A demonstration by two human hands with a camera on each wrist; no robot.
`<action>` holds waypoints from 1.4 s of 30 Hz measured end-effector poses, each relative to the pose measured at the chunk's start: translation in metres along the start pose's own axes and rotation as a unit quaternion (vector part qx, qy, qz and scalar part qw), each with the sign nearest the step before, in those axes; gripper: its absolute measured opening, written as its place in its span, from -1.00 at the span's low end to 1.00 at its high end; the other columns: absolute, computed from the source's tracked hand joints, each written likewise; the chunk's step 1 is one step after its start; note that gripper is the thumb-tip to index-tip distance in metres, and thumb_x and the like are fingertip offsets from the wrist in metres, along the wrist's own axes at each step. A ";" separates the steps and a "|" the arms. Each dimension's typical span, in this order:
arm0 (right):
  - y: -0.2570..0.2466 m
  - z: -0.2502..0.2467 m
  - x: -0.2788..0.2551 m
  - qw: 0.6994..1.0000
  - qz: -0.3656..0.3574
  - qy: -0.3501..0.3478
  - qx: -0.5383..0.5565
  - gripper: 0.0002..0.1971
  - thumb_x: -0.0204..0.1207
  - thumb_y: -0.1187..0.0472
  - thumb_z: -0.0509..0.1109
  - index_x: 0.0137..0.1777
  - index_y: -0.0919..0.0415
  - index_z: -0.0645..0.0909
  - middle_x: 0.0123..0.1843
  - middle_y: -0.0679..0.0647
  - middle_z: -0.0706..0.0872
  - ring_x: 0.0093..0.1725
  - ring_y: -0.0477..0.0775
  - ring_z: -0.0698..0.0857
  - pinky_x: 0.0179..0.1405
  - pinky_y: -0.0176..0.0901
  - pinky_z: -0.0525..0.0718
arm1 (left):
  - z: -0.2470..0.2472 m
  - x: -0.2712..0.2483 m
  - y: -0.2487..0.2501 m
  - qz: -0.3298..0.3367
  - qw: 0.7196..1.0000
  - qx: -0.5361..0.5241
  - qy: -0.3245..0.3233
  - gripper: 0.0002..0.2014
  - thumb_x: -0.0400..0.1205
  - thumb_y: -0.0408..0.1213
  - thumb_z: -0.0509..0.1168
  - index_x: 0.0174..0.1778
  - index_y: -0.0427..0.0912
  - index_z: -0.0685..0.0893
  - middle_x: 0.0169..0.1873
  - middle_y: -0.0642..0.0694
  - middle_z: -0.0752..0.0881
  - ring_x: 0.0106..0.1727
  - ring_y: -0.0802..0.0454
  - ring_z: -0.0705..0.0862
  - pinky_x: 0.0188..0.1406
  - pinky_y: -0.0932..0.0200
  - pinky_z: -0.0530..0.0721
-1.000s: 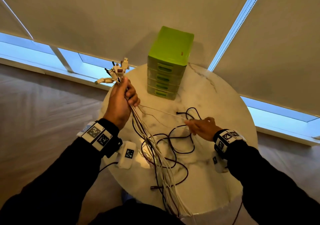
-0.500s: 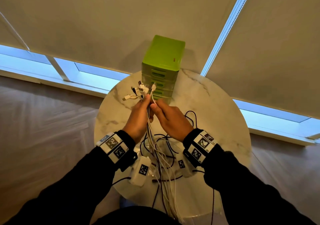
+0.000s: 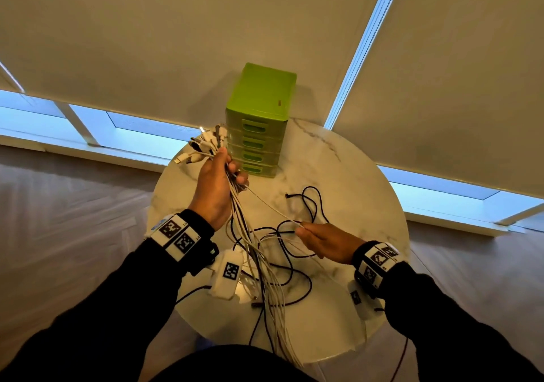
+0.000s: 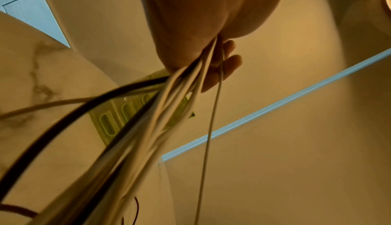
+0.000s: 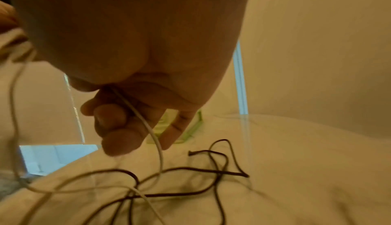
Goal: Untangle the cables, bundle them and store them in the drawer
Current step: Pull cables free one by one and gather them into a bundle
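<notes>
My left hand (image 3: 219,187) is raised above the round marble table (image 3: 359,181) and grips a bundle of white cables (image 3: 253,252) just below their plugs (image 3: 206,146); the strands hang down past the table's front edge. The left wrist view shows the bundle of white cables (image 4: 165,111) running out of the left hand's fist (image 4: 213,58). My right hand (image 3: 319,241) pinches one thin white cable (image 3: 270,203) pulled taut from the bundle. The right wrist view shows that thin white cable (image 5: 146,123) held between its fingers (image 5: 118,128). A loose black cable (image 3: 309,205) lies in loops on the table.
A green drawer unit (image 3: 259,122) with several shut drawers stands at the table's far edge, against drawn window blinds (image 3: 176,42). Wooden floor (image 3: 59,219) surrounds the table. The black cable (image 5: 211,170) loops in front of the unit.
My hands were together at the plugs half a second ago. The right hand has since slid down and to the right along one white cable, drawing it out of the bundle.
</notes>
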State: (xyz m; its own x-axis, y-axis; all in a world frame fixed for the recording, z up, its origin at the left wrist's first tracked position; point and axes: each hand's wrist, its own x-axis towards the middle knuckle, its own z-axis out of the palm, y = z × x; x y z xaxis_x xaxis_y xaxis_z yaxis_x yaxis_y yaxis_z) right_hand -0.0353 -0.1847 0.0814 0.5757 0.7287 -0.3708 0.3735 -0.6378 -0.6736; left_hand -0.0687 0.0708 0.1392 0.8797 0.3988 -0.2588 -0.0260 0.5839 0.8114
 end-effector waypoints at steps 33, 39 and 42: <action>-0.014 -0.059 -0.072 0.977 0.038 0.208 -0.005 -0.75 0.76 -0.10 0.19 0.12 -0.01 0.61 -0.19 -0.15 0.66 -0.19 -0.21 0.61 -0.13 -0.36 0.50 | 0.093 -0.039 -0.073 -0.059 0.932 0.253 -0.254 -0.78 0.66 -0.30 0.41 -0.16 -0.14 0.47 -0.46 0.00 0.38 -0.46 0.08 0.41 -0.46 0.22 0.44; 0.051 -0.048 -0.158 0.952 0.215 0.217 0.031 -0.71 0.73 -0.13 0.22 0.00 -0.06 0.72 -0.11 -0.11 0.74 -0.14 -0.18 0.65 -0.12 -0.28 0.57 | 0.151 -0.061 -0.092 -0.181 0.932 0.091 -0.300 -0.67 0.77 -0.23 0.24 -0.30 -0.03 0.34 -0.52 0.07 0.26 -0.54 0.14 0.18 -0.47 0.18 0.18; 0.087 -0.023 -0.202 0.936 0.312 0.161 0.030 -0.73 0.73 -0.11 0.22 0.06 -0.08 0.74 -0.11 -0.03 0.76 -0.13 -0.14 0.69 -0.09 -0.26 0.56 | 0.169 -0.070 -0.097 -0.225 0.911 0.065 -0.338 -0.66 0.80 -0.10 0.15 -0.31 -0.06 0.39 -0.51 0.05 0.24 -0.57 0.14 0.18 -0.50 0.21 0.19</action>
State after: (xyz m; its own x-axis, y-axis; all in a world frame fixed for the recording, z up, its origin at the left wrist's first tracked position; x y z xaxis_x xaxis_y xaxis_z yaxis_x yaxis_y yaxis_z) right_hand -0.1031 -0.3932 0.1124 0.8612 0.0989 -0.4986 -0.1458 -0.8916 -0.4287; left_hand -0.0474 -0.1333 0.1670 0.8799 -0.4134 -0.2342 0.4277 0.4748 0.7691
